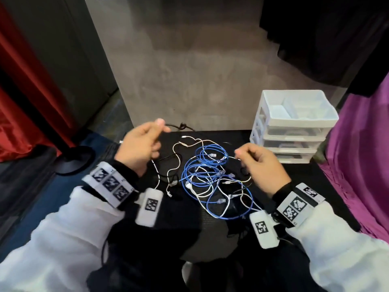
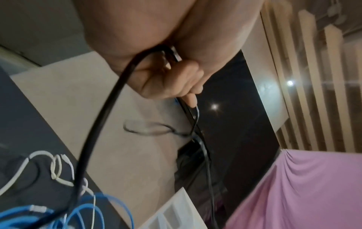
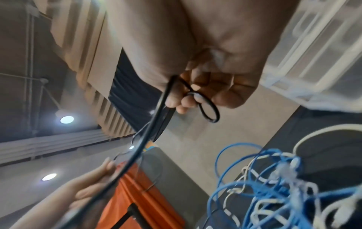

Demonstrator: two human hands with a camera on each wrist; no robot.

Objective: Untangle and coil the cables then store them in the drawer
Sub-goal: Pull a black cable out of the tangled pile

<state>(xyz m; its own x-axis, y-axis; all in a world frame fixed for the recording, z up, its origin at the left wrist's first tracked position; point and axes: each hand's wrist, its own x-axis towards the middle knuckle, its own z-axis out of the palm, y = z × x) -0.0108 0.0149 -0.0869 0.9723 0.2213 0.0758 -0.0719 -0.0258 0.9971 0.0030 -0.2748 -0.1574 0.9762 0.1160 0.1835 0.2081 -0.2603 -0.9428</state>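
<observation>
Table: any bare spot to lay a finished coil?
Bare black table between the right hand and the drawer unit; another strip toward the near edge, between the wrists. The middle is crowded with the blue cable and white cable tangle.

White sleeves point(image 1: 63, 239); black wristbands point(image 1: 283, 191) carry white square-patterned marker blocks point(image 1: 109, 183).

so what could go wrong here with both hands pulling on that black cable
1. The black cable shows a knot between the left hand and right hand; pulling apart would likely tighten it.
2. Its lower run seems to pass through the blue cable and white cable pile, so lifting may drag that tangle along.
3. The loop in the right hand's grip could slip out.
</observation>
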